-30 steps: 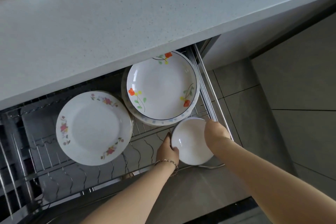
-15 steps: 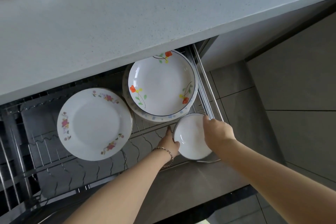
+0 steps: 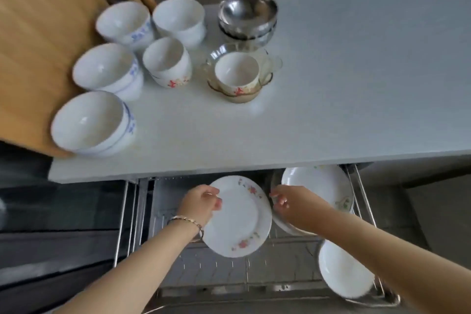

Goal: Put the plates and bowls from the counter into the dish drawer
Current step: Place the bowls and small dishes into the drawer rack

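Both hands have let go of the small white bowl [image 3: 344, 269], which now sits in the wire dish drawer [image 3: 254, 275], nearer than the right hand [image 3: 288, 203]. Left hand [image 3: 201, 201] and right hand hover empty, fingers loosely curled, on either side of the floral plate [image 3: 239, 217]. Just beyond the right hand, a stack of deep plates [image 3: 318, 183] is half hidden under the worktop [image 3: 331, 84]. Farther off, blurred white bowls [image 3: 107, 71], steel bowls [image 3: 248, 18] and glass bowls [image 3: 239, 76] await collection.
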